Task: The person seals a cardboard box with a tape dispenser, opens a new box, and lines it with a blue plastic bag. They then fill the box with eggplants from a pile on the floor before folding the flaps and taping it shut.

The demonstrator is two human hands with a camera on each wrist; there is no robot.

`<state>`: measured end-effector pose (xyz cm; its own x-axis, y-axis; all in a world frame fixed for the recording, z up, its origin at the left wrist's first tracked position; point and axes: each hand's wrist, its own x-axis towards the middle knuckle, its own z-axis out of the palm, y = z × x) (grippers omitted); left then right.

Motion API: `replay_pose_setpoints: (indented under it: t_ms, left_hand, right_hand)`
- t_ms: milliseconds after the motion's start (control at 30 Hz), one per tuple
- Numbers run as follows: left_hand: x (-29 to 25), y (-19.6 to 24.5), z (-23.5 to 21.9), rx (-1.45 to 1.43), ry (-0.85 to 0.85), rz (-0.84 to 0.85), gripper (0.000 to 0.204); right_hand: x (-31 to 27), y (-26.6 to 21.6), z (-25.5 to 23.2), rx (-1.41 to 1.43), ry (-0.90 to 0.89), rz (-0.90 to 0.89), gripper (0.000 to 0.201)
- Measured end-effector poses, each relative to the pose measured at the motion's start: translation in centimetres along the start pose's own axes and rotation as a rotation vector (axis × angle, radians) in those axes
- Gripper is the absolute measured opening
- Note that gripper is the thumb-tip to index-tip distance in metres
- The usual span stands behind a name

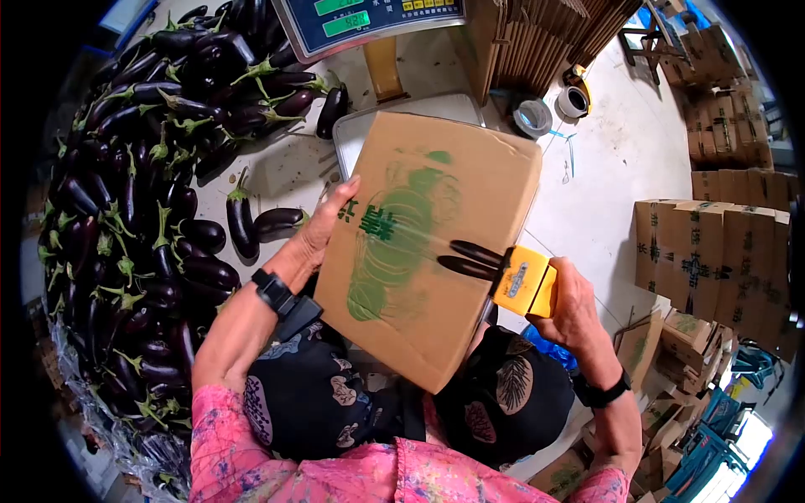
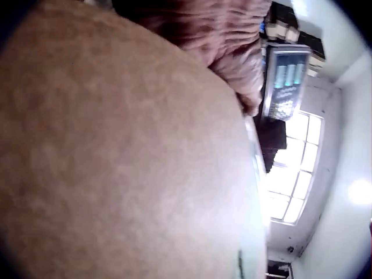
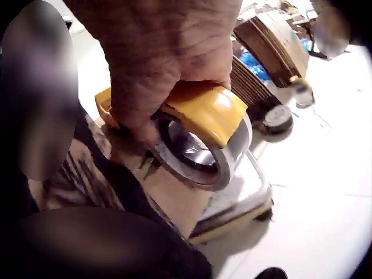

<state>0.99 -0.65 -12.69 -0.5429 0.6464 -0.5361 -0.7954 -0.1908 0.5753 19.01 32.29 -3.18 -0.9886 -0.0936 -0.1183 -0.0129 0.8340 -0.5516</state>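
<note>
A closed cardboard box (image 1: 495, 184) with green print stands tilted between the person's knees and the scale platform (image 1: 348, 138). The left hand (image 1: 329, 220) holds its left edge; in the left wrist view that hand (image 2: 226, 46) shows at the top, beside the box's large blurred surface. In the right hand (image 1: 574, 306) is a yellow tape dispenser (image 1: 521, 281), at the box's lower right edge. The right wrist view shows the hand (image 3: 168, 64) curled round the yellow dispenser (image 3: 212, 113) and its tape roll (image 3: 238, 142). Two dark prongs reach from the dispenser over the box face.
Many eggplants (image 1: 159, 277) are heaped on the left, a few lying loose near the box. Above are the scale display (image 1: 369, 21) and folded cartons (image 1: 537, 42). Tape rolls (image 1: 532, 117) lie on the floor beyond the box; stacked cartons (image 1: 704, 251) stand at the right.
</note>
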Motion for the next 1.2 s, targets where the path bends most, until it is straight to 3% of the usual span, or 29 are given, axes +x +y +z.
replay_pose_setpoints:
  t_ms: [67, 100, 200, 233, 267, 333, 400, 467, 600, 667, 700, 800, 833, 933, 1033, 1133, 1167, 1200]
  left_hand:
    - [0.6, -1.1, -0.9, -0.08, 0.001, 0.019, 0.074]
    - [0.5, -0.9, -2.0, 0.003, -0.064, 0.06, 0.073]
    - [-0.7, 1.3, -3.4, 0.385, 0.105, -0.037, 0.066]
    - [-1.0, 2.4, -3.4, 0.773, 0.029, 0.228, 0.069]
    - [-2.0, 3.0, -3.5, 0.749, 0.06, 0.256, 0.069]
    - [-4.9, 5.3, 2.2, 0.695, 0.116, 0.301, 0.069]
    - [-4.7, 5.0, 3.7, 0.832, 0.136, 0.586, 0.065]
    - [-4.0, 6.0, 2.1, 0.833, 0.113, 0.481, 0.064]
    - [-3.8, 6.1, -2.8, 1.21, 0.278, 0.625, 0.062]
    - [-4.5, 6.8, -3.2, 1.312, 0.264, 0.648, 0.061]
    - [-5.1, 7.3, -2.8, 1.342, 0.254, 0.569, 0.043]
    - [-5.5, 7.9, -1.8, 1.321, 0.375, 0.41, 0.041]
    - [-5.3, 7.6, -1.8, 1.448, 0.414, 0.513, 0.041]
    - [-5.3, 7.3, -2.2, 1.44, 0.52, 0.494, 0.049]
    - [-5.1, 6.9, -3.8, 1.463, 0.423, 0.744, 0.051]
    - [-5.6, 7.8, -2.4, 1.418, 0.523, 0.449, 0.051]
    - [-5.4, 7.1, -3.4, 1.399, 0.515, 0.602, 0.052]
    - [-5.4, 7.2, -3.6, 1.399, 0.523, 0.6, 0.052]
  right_hand:
    - [1.9, -3.2, -2.1, -0.135, -0.075, 0.005, 0.047]
    - [3.0, -5.1, -2.7, -0.198, -0.112, 0.006, 0.045]
    - [6.2, -10.2, -2.8, -0.242, -0.115, -0.042, 0.044]
    - [7.0, -11.0, -2.4, -0.246, -0.101, -0.098, 0.044]
    - [7.9, -12.0, -2.1, -0.227, -0.082, -0.129, 0.042]
    - [9.4, -13.6, -1.6, -0.166, -0.06, -0.151, 0.04]
    - [11.0, -15.5, -0.7, -0.226, -0.108, -0.065, 0.046]
    - [12.4, -16.7, -0.8, -0.24, -0.173, -0.067, 0.043]
    - [13.9, -19.3, -0.2, -0.272, -0.179, -0.122, 0.037]
    - [14.2, -19.7, 0.4, -0.276, -0.127, -0.186, 0.037]
    - [14.4, -19.9, 0.4, -0.316, -0.148, -0.189, 0.036]
    - [13.9, -18.9, 0.5, -0.236, -0.104, -0.236, 0.043]
    - [13.7, -19.1, 0.3, -0.28, -0.149, -0.175, 0.044]
    - [12.0, -17.1, -0.3, -0.314, -0.142, -0.15, 0.045]
    - [9.5, -14.1, -1.8, -0.276, -0.193, -0.102, 0.047]
    - [7.1, -10.7, -1.3, -0.227, -0.132, -0.132, 0.048]
    - [6.2, -9.5, -1.2, -0.222, -0.128, -0.121, 0.048]
    - [5.3, -8.1, -1.0, -0.214, -0.124, -0.099, 0.049]
